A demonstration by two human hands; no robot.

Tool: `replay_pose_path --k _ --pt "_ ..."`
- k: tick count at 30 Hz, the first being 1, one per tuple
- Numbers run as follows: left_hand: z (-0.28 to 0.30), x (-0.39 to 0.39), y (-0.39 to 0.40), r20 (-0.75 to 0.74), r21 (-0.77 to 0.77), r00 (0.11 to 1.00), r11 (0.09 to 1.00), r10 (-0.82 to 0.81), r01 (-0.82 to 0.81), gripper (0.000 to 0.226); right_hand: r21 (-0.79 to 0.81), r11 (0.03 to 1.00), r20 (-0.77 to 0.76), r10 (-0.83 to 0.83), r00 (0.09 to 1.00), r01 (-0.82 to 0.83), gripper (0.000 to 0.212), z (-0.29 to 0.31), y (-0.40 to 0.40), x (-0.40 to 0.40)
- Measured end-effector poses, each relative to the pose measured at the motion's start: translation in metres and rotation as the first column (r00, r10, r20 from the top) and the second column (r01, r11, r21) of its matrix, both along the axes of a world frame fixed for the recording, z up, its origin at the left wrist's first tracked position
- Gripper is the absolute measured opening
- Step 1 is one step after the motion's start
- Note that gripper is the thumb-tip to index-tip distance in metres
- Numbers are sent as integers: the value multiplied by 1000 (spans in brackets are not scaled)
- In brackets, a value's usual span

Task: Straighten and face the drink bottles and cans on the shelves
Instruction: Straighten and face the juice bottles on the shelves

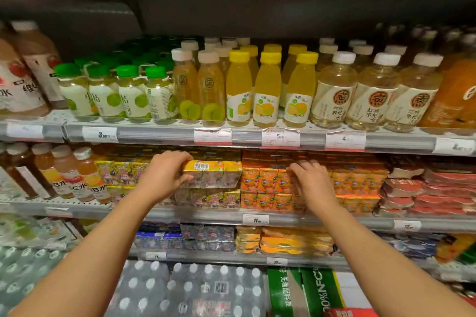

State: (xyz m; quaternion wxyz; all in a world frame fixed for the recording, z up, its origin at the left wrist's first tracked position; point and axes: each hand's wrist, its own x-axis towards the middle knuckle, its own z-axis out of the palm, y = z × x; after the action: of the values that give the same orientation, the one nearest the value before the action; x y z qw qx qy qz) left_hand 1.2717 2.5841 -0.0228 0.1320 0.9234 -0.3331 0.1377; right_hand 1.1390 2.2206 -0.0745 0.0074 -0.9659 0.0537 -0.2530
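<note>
— Yellow on top, with a white barcode sticker: that is the shrink-wrapped pack of juice cartons point(212, 174) the left hand point(164, 175) holds. What else shows on it?

— Clear film over several small cartons side by side, their fronts purple and yellow. It sits on the upper layer of the carton shelf point(206, 215), tilted slightly, its right end touching the orange carton packs point(260, 180).

— How does the left hand have it?

— Fingers curled over the top left corner, thumb under the front edge, so it grips the pack's left end.

— And the right hand point(313, 183)?

— It rests on the orange packs, fingers bent down over their top edge. Whether it truly clasps one I cannot tell.

— What stands above?

— A row of bottles on the next shelf: green-capped bottles point(134, 92) to the left, yellow-capped juice bottles point(268, 90) in the middle, pale white-capped bottles point(373, 92) to the right, labels mostly facing front. Price tags point(280, 137) hang along the rail under them.

— Below?

— More carton packs, and wrapped cases of water bottles point(195, 288) at the bottom.
</note>
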Motion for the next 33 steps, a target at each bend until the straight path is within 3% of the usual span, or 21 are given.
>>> replay_pose_path --k 3,10,16,26,33 --pt "-5 11 -4 -32 50 999 999 8 -6 51 34 999 10 -12 1000 11 23 0 3 1" --pt "-27 31 -8 -141 142 985 987 99 -79 58 72 997 7 -20 1000 19 19 2 8 -1" --pt "-39 28 -17 80 209 977 955 197 -209 56 92 995 -10 -40 999 41 19 5 15 -5" --pt "-75 9 -25 198 -2 973 993 118 -120 50 73 990 -19 -121 992 122 21 4 25 -2" --pt "-78 22 -22 228 -24 972 999 50 -46 48 13 982 -3 -190 982 190 22 -1 36 1"
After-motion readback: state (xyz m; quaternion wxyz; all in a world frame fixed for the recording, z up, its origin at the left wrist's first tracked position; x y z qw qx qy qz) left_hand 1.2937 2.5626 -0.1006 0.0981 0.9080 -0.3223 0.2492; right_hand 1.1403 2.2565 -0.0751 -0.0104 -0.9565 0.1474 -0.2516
